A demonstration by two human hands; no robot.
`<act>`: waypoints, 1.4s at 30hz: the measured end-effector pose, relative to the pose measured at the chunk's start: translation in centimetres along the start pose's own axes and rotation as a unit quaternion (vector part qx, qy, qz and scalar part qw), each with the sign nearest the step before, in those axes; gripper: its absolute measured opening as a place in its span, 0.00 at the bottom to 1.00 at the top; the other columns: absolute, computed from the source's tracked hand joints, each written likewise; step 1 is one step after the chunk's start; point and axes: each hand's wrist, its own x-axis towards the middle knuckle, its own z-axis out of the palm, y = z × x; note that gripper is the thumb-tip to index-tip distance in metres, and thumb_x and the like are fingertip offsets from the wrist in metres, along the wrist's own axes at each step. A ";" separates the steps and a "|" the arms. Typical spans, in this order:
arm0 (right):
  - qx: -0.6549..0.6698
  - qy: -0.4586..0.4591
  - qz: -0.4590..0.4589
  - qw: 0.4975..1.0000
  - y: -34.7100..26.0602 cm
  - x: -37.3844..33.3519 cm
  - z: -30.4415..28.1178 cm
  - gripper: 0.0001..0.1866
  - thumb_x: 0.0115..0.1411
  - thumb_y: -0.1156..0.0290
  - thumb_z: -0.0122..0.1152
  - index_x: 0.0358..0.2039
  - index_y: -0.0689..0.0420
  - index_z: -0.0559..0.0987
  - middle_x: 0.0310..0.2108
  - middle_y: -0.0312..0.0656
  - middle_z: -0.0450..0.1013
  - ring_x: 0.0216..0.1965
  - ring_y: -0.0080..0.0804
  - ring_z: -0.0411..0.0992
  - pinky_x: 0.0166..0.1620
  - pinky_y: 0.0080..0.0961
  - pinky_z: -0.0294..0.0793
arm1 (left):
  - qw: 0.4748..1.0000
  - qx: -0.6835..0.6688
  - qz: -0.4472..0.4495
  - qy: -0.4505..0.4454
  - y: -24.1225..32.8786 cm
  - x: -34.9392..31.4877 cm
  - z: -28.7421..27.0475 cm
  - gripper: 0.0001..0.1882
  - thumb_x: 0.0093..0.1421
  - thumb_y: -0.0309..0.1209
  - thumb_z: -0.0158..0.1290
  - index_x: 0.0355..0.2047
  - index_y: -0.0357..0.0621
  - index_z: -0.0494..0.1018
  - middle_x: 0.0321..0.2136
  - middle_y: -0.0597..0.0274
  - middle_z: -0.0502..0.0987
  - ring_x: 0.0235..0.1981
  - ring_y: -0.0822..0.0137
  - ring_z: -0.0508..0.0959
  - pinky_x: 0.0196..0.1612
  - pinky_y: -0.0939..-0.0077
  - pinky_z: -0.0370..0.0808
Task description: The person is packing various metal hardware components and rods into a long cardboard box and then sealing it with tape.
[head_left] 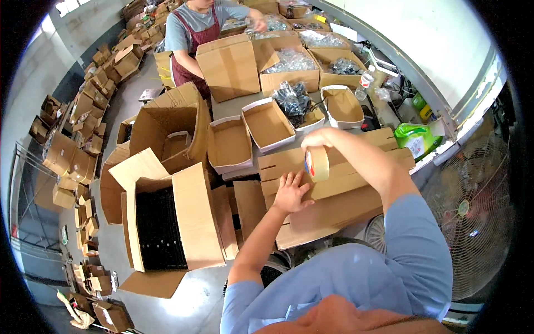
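Observation:
My right hand (317,138) grips a roll of packing tape (319,165) from above, its fingers wrapped over the top edge. The roll stands on edge over a flattened cardboard box (353,181) with slots cut between its flaps. Flat on the same cardboard, left of the tape, rests my left hand (291,195) with its fingers spread and nothing in it. Whether a strip of tape runs from the roll to the cardboard I cannot make out.
At left stands an open carton (203,214) holding black parts, with a larger open carton (194,119) behind it. Shallow trays (229,165) line the table beyond the cardboard. A fan (464,209) stands at right. Across the table, a person in an apron (201,33) handles bagged goods.

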 end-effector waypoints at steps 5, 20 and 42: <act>-0.193 0.088 -0.104 0.972 2.6 -3.7 3.1 0.20 0.49 0.59 0.57 0.37 0.61 0.79 0.37 0.50 0.76 0.33 0.39 0.75 0.37 0.35 0.73 | 1.000 -0.003 -0.011 -0.026 -0.1 -0.1 -0.5 0.31 0.44 0.54 0.58 0.46 0.53 0.72 0.57 0.44 0.60 0.57 0.42 0.59 0.58 0.44 0.52; 0.060 0.159 -0.194 0.966 13.3 -8.7 14.8 0.18 0.50 0.58 0.55 0.32 0.61 0.78 0.30 0.53 0.75 0.34 0.53 0.73 0.40 0.38 0.72 | 0.995 0.005 -0.059 -0.086 0.8 1.8 -1.2 0.43 0.42 0.56 0.59 0.56 0.50 0.63 0.58 0.50 0.59 0.58 0.47 0.58 0.59 0.44 0.51; -0.316 -0.186 -0.323 0.872 6.5 4.0 4.8 0.42 0.59 0.46 0.49 0.66 0.49 0.45 0.65 0.54 0.45 0.66 0.49 0.44 0.65 0.40 0.45 | 0.810 0.035 -0.508 0.293 9.5 -3.1 5.7 0.48 0.42 0.31 0.59 0.63 0.45 0.47 0.59 0.42 0.49 0.62 0.43 0.48 0.60 0.40 0.47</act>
